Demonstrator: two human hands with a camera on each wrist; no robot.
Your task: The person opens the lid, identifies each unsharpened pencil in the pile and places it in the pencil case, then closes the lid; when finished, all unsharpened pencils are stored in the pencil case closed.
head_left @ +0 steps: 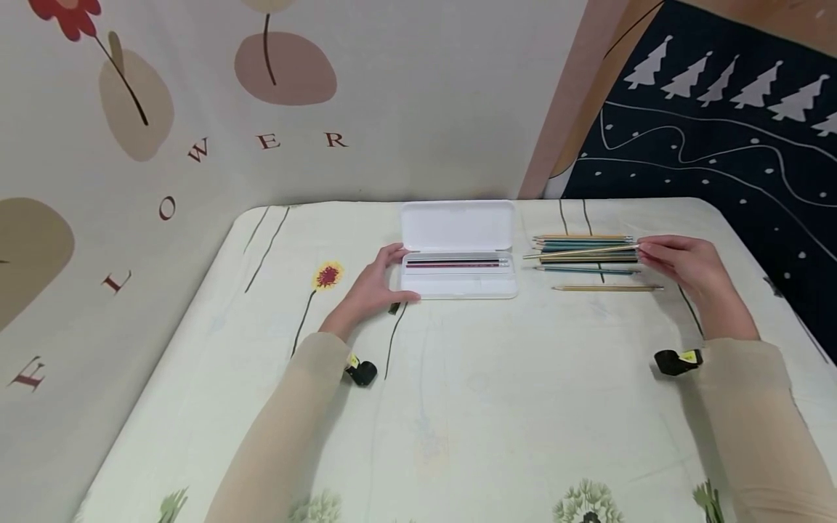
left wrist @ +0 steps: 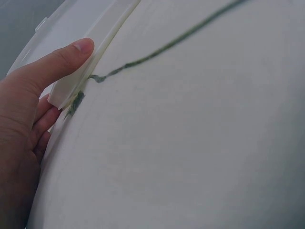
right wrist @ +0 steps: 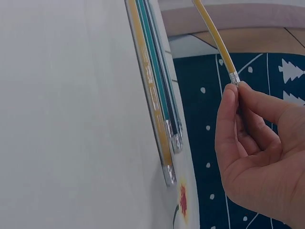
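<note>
A white pencil case [head_left: 461,290] lies at the table's back with its lid [head_left: 458,226] raised. Inside it are a few dark and red pencils [head_left: 454,264]. My left hand [head_left: 371,288] grips the case's left end, the thumb along the front edge and the fingers round the side. Between thumb and fingertips, my right hand [head_left: 693,265] pinches a yellow pencil [right wrist: 217,40] by its eraser end. That pencil hangs over a group of green, dark and yellow pencils [head_left: 582,240] right of the case. A lone yellow pencil [head_left: 608,288] lies in front of them.
A pale tablecloth [head_left: 471,392] with printed flowers covers the table. Behind it hangs a light curtain [head_left: 418,94] with letters on it. A dark cloth [head_left: 719,160] with white trees is at the right. Small black devices sit at both wrists.
</note>
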